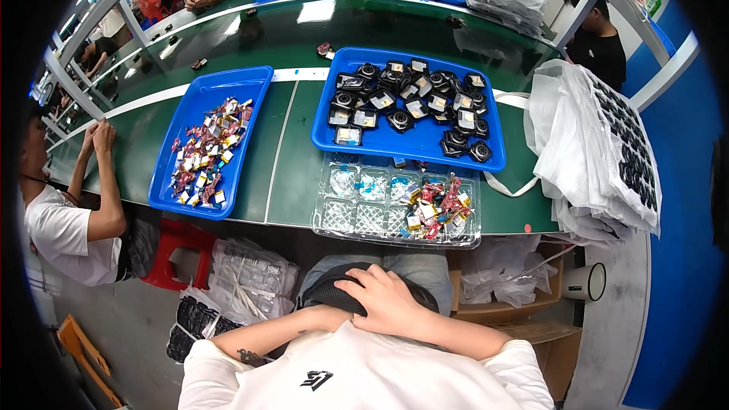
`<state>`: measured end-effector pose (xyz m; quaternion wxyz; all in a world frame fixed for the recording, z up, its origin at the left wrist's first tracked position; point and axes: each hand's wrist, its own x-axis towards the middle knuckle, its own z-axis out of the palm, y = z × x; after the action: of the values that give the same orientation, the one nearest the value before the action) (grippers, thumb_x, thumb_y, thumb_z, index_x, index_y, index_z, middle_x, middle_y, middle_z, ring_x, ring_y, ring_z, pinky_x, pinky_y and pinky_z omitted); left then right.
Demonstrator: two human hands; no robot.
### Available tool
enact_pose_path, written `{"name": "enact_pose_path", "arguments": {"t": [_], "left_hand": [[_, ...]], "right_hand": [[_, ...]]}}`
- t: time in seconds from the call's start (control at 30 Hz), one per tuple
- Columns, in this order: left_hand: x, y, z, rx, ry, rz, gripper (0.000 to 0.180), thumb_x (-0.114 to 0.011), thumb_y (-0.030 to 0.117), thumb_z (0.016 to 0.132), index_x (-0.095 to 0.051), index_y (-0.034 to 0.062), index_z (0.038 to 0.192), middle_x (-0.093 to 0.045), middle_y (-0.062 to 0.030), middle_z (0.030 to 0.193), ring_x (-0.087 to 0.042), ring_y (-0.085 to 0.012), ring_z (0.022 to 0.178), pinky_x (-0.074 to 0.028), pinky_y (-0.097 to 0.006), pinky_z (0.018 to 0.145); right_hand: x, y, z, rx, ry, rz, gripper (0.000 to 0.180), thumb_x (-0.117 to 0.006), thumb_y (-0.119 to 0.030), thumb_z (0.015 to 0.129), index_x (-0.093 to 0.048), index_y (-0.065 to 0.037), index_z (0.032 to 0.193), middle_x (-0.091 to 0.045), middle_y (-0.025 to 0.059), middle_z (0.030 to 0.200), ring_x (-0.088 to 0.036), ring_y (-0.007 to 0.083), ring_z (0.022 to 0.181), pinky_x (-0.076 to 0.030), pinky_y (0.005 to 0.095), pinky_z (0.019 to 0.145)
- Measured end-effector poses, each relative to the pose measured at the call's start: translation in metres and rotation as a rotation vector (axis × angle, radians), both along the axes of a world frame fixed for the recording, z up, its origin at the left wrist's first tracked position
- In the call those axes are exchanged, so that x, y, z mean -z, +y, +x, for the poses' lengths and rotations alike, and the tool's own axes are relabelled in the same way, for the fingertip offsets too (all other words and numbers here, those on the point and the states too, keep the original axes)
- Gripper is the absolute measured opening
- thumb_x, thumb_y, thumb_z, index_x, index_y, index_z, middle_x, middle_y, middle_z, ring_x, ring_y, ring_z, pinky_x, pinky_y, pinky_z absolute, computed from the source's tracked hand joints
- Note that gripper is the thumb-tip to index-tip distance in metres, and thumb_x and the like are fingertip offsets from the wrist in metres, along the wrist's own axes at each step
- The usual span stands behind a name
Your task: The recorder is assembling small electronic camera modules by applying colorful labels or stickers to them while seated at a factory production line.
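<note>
My right hand rests on a black mesh-covered thing, perhaps a cap, in my lap, its fingers spread and lying loosely. My left hand reaches in under the right one; its fingers are hidden. On the green bench ahead, a clear compartment tray holds small battery packs with red wiring in its right part. Behind it stands a blue tray of black, camera-like units. Farther left, another blue tray contains a heap of similar battery packs.
Stacked black parts in white plastic sheets stand at the bench's right end. A co-worker sits at the left, hands together; others sit across. Below are a red stool, wrapped clear trays and a cardboard box.
</note>
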<state>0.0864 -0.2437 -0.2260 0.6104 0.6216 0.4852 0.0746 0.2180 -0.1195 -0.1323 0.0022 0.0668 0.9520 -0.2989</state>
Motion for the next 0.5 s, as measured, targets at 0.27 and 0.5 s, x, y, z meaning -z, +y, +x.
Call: {"name": "enact_pose_path", "arguments": {"t": [0.27, 0.5], "left_hand": [[0.005, -0.014, 0.009, -0.041, 0.111, 0.166, 0.059, -0.049, 0.042, 0.09, -0.05, 0.0028, 0.134, -0.044, -0.0217, 0.142, -0.039, -0.0327, 0.134, -0.028, -0.039, 0.111], [-0.005, -0.021, 0.015, -0.072, 0.217, 0.333, 0.06, -0.047, 0.043, 0.091, -0.049, 0.0023, 0.135, -0.042, -0.0221, 0.144, -0.037, -0.0335, 0.135, -0.027, -0.039, 0.113]], "right_hand": [[-0.021, 0.022, 0.001, -0.158, 0.022, -0.26, 0.063, -0.071, -0.035, 0.078, -0.051, -0.012, 0.132, -0.049, 0.014, 0.125, -0.047, 0.0293, 0.111, -0.04, 0.0403, 0.094], [0.049, 0.075, -0.008, 0.014, -0.437, -0.578, 0.091, -0.043, -0.07, 0.088, -0.041, 0.006, 0.138, -0.043, 0.0244, 0.141, -0.066, 0.0259, 0.087, -0.042, 0.0377, 0.1]]}}
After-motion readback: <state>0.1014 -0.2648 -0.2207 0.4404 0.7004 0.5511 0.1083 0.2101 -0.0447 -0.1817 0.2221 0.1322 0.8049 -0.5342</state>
